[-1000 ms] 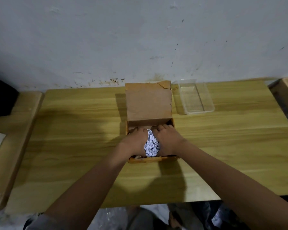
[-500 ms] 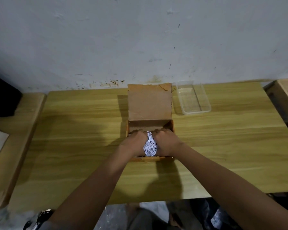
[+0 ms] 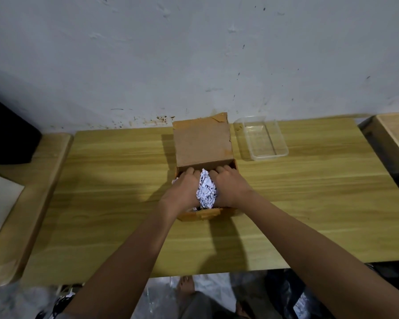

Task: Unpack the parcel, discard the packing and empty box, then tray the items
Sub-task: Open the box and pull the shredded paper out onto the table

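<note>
Unmoved: shredded paper (image 3: pixel 206 189) between fingers (image 3: pixel 190 172)

A brown cardboard box (image 3: pixel 203 143) sits mid-tabletop with its lid flap raised at the far side, a wad of white shredded paper (image 3: pixel 206 192) bunched inside it, and a clear, empty plastic tray (image 3: pixel 262 138) just right of it.

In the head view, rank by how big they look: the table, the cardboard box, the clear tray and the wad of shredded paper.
1. Table, by far the largest.
2. Box, with its lid raised.
3. Tray, clearly smaller than the box.
4. Paper, smallest as seen, though the left hand and right hand hide part of it.
</note>
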The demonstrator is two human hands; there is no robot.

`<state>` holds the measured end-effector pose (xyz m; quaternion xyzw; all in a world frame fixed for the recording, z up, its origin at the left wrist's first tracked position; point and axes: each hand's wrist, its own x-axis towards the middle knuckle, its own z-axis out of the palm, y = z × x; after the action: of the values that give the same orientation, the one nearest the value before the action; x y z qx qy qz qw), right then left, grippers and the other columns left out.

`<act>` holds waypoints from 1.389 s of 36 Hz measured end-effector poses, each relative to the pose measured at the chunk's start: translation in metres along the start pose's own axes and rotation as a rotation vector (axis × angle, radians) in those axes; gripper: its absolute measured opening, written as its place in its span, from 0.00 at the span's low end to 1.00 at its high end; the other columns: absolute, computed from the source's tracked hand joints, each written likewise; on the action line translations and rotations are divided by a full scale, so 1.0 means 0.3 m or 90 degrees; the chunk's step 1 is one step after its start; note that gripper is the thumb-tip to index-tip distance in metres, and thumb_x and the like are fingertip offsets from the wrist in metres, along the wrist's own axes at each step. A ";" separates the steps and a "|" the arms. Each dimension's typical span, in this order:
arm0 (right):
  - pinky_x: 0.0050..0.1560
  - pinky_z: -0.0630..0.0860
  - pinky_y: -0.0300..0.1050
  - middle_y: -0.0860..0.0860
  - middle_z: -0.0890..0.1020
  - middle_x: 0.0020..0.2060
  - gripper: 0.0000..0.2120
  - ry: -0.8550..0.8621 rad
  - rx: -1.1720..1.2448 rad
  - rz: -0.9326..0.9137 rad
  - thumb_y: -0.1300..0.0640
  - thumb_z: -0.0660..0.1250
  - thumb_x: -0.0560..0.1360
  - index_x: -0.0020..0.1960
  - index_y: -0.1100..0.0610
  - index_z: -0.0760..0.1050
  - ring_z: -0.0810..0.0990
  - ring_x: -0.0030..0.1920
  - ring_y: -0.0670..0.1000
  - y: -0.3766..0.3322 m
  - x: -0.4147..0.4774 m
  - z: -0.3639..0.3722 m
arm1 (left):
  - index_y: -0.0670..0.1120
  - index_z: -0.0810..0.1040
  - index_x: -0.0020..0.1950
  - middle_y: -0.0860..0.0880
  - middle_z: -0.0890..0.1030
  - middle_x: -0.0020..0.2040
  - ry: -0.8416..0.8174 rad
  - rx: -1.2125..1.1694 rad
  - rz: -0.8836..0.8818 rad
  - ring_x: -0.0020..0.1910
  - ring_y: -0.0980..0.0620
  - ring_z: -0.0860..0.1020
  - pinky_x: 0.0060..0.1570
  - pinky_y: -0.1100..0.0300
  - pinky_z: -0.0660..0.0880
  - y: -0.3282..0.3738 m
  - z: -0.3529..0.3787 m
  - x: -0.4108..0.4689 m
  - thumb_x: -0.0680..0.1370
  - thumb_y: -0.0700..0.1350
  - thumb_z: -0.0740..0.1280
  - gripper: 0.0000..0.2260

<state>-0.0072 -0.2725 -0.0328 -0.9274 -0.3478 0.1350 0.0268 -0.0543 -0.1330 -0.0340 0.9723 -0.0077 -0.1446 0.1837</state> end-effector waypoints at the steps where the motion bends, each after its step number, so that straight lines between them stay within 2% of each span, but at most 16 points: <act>1: 0.55 0.70 0.52 0.58 0.76 0.55 0.29 0.007 -0.002 0.003 0.41 0.69 0.67 0.59 0.59 0.69 0.72 0.56 0.59 -0.003 0.000 -0.001 | 0.42 0.69 0.61 0.44 0.70 0.59 0.004 0.000 -0.002 0.60 0.45 0.71 0.54 0.50 0.70 0.004 -0.007 -0.006 0.71 0.46 0.71 0.22; 10: 0.54 0.68 0.51 0.57 0.75 0.54 0.30 0.029 0.003 0.015 0.40 0.69 0.67 0.58 0.59 0.68 0.73 0.55 0.59 -0.019 -0.010 0.008 | 0.42 0.68 0.59 0.44 0.69 0.59 0.027 -0.008 -0.010 0.61 0.46 0.69 0.53 0.52 0.69 0.009 -0.018 -0.031 0.71 0.46 0.71 0.21; 14: 0.56 0.68 0.51 0.57 0.75 0.54 0.30 0.036 0.024 0.019 0.41 0.69 0.67 0.59 0.59 0.67 0.73 0.55 0.59 -0.013 -0.009 -0.002 | 0.42 0.67 0.64 0.43 0.68 0.64 0.034 -0.012 -0.006 0.64 0.45 0.67 0.59 0.48 0.70 0.016 -0.041 -0.029 0.70 0.45 0.71 0.25; 17: 0.57 0.69 0.51 0.57 0.75 0.54 0.30 0.043 0.045 0.022 0.41 0.69 0.66 0.59 0.58 0.67 0.73 0.54 0.58 -0.008 -0.011 -0.010 | 0.42 0.66 0.65 0.44 0.67 0.65 0.046 0.000 0.003 0.64 0.45 0.67 0.57 0.50 0.69 0.021 -0.056 -0.030 0.69 0.46 0.72 0.27; 22: 0.57 0.69 0.51 0.57 0.75 0.56 0.30 0.051 0.081 0.035 0.44 0.70 0.66 0.61 0.58 0.67 0.73 0.56 0.59 0.000 -0.030 -0.026 | 0.43 0.66 0.66 0.45 0.67 0.63 0.054 -0.015 0.015 0.63 0.45 0.69 0.57 0.50 0.70 0.027 -0.068 -0.029 0.68 0.48 0.73 0.30; 26: 0.61 0.70 0.52 0.57 0.74 0.60 0.35 0.049 0.119 0.047 0.43 0.72 0.64 0.66 0.57 0.66 0.72 0.60 0.60 0.017 -0.047 -0.030 | 0.43 0.64 0.68 0.45 0.66 0.66 0.046 -0.025 0.028 0.64 0.45 0.69 0.59 0.48 0.71 0.043 -0.072 -0.028 0.68 0.48 0.74 0.33; 29: 0.61 0.70 0.53 0.57 0.73 0.61 0.37 0.042 0.125 0.055 0.43 0.72 0.65 0.68 0.55 0.64 0.71 0.61 0.60 0.028 -0.067 -0.041 | 0.44 0.63 0.70 0.45 0.65 0.68 0.033 -0.044 0.037 0.67 0.46 0.67 0.62 0.50 0.69 0.058 -0.072 -0.026 0.68 0.47 0.74 0.34; 33: 0.60 0.70 0.55 0.57 0.71 0.63 0.38 0.022 0.141 0.067 0.44 0.73 0.64 0.69 0.55 0.63 0.69 0.64 0.60 0.042 -0.085 -0.049 | 0.43 0.65 0.69 0.45 0.66 0.66 0.023 -0.052 0.039 0.65 0.45 0.68 0.60 0.50 0.70 0.075 -0.065 -0.024 0.67 0.46 0.74 0.33; 41: 0.58 0.72 0.52 0.58 0.74 0.58 0.39 0.032 0.120 0.059 0.41 0.73 0.62 0.68 0.55 0.65 0.73 0.58 0.61 0.089 -0.115 -0.113 | 0.46 0.67 0.66 0.46 0.68 0.62 0.027 -0.064 0.055 0.61 0.47 0.70 0.60 0.48 0.71 0.116 -0.087 0.004 0.64 0.50 0.77 0.34; 46: 0.57 0.73 0.52 0.58 0.76 0.54 0.37 0.071 0.110 0.074 0.42 0.74 0.62 0.65 0.55 0.67 0.75 0.55 0.60 0.167 -0.161 -0.217 | 0.48 0.67 0.66 0.48 0.69 0.61 0.053 -0.044 0.091 0.60 0.48 0.70 0.60 0.46 0.72 0.212 -0.151 0.052 0.64 0.54 0.75 0.33; 50: 0.54 0.73 0.51 0.57 0.76 0.52 0.34 0.098 0.105 0.110 0.42 0.73 0.62 0.63 0.55 0.69 0.75 0.54 0.60 0.266 -0.234 -0.302 | 0.50 0.69 0.65 0.49 0.69 0.61 0.049 -0.072 0.149 0.61 0.50 0.69 0.61 0.51 0.72 0.340 -0.194 0.110 0.65 0.55 0.73 0.30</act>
<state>0.0175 -0.3747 0.0590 -0.9560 -0.2516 0.0936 0.1182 -0.0023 -0.2098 0.0455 0.9576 -0.1057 -0.0850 0.2541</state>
